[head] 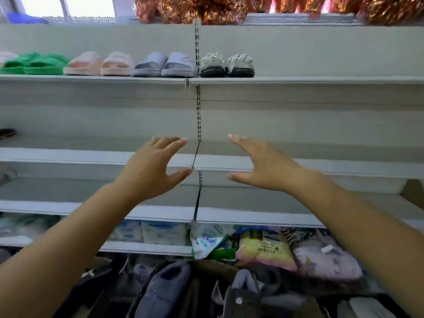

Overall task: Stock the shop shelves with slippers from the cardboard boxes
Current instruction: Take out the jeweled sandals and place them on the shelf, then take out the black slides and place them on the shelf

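Left hand [152, 166] raised before the middle shelf [68, 154], fingers straight and spread, thumb held wide, gripping nothing. Right hand [263, 166] level with it, likewise spread and carrying nothing, palm turned inward toward the left. Between the two, the slotted upright post [198, 111] of the shelving, touched by neither hand.

Well above both hands, on the upper shelf [321, 80], four pairs of slippers side by side in a row:
- green pair [34, 64] at far left
- pink pair [98, 64] just beside it
- pale lilac pair [164, 65] next, ending just left of the post
- studded pair with black soles [227, 65] just right of the post

Well below the hands, at the bottom edge under the forearms, an open cardboard box [218, 269] with more slippers inside. Among them a grey-blue slipper [165, 288] nearer the left forearm and a second grey slipper [243, 292] toward the right, both blurred.

Behind the box, on the lowest shelf, soft packets [263, 249] in yellow, pink and white, heaped together. Along the very top of the shelving, red-gold tinsel [206, 8].
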A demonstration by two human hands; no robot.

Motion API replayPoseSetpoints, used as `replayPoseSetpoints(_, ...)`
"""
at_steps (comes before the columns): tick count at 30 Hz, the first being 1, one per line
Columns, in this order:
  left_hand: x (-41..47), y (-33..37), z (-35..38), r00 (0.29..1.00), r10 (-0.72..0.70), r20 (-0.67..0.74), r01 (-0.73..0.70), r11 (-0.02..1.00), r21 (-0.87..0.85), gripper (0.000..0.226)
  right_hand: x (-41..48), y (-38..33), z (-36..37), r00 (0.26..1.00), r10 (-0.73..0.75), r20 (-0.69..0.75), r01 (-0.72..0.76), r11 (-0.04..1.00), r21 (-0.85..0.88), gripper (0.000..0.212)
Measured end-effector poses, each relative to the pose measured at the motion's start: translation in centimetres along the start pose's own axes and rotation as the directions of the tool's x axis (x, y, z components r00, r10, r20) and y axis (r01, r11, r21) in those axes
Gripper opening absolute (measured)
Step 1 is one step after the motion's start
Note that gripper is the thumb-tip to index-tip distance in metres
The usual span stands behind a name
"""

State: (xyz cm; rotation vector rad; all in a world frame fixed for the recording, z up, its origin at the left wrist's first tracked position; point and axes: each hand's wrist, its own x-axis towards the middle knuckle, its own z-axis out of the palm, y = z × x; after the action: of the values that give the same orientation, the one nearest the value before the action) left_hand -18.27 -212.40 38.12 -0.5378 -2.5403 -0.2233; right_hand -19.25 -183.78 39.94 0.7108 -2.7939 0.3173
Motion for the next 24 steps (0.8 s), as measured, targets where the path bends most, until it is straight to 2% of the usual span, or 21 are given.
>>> replayPoseSetpoints(6,-9.5,1.2,4.1,0.981,-0.180,0.075,0.187,0.978,-0.095,0.082,-3.6,-1.3,7.1,0.985,-0.090,0.149,0.085,0.996,0.038,0.097)
replayPoseSetpoints(14,-23.1,1.7,7.7,0.929,-0.315,0.195,0.325,0.946,-0.019,0.075,-7.4,-6.4,16.4,0.916,-0.288,0.281,0.297,0.955,0.010,0.096)
replayPoseSetpoints(19,-29.8,-1.2,6.5,0.874,-0.450,0.181,0.457,0.890,0.008,0.075,-7.1,-12.2,20.1,0.887,-0.352,0.299,0.345,0.935,0.079,0.096)
replayPoseSetpoints(24,-36.6,-7.6,4.1,0.797,-0.569,0.203,0.574,0.818,0.039,0.077,-5.6,-19.0,24.7,0.867,-0.361,0.343,0.322,0.932,0.167,0.094)
